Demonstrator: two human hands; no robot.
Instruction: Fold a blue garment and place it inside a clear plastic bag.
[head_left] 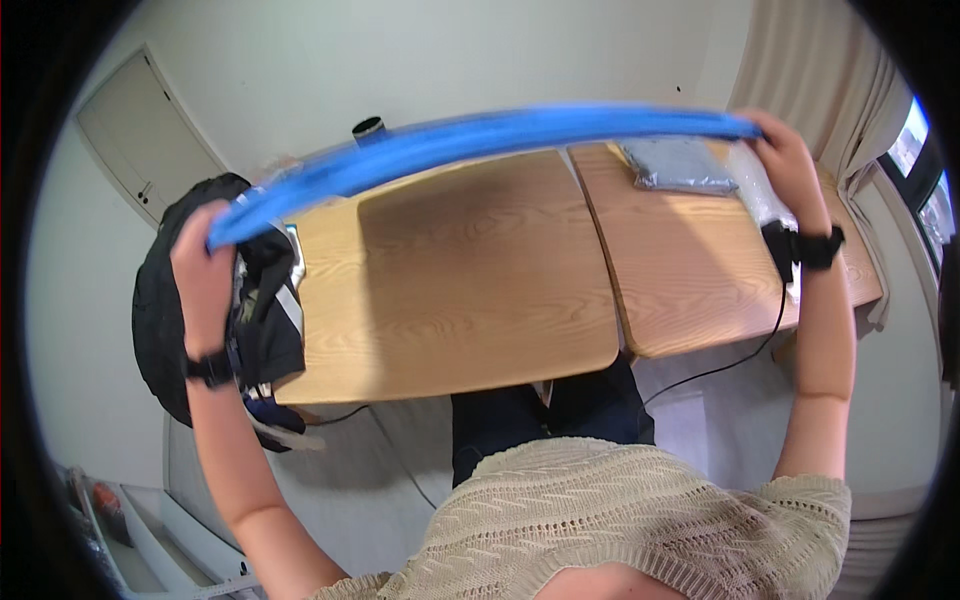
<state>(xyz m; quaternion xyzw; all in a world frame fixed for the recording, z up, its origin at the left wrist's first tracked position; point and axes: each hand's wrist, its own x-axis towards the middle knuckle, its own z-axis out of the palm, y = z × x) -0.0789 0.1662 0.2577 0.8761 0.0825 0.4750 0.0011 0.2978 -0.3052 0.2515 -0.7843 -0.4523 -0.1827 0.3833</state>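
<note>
Above the wooden table, a blue band is held stretched between the left hand and the right hand.
Each end is gripped in closed fingers; the band's surface is blurred, its material cannot be told, and the black bag at left is partly hidden by the left hand. Bare wood is left between bag and grey packet at far right, bounded by the rounded near edge.

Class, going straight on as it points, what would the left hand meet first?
Beyond the blue item it holds, the left hand would probably meet the black bag, though depth is unclear.
</note>
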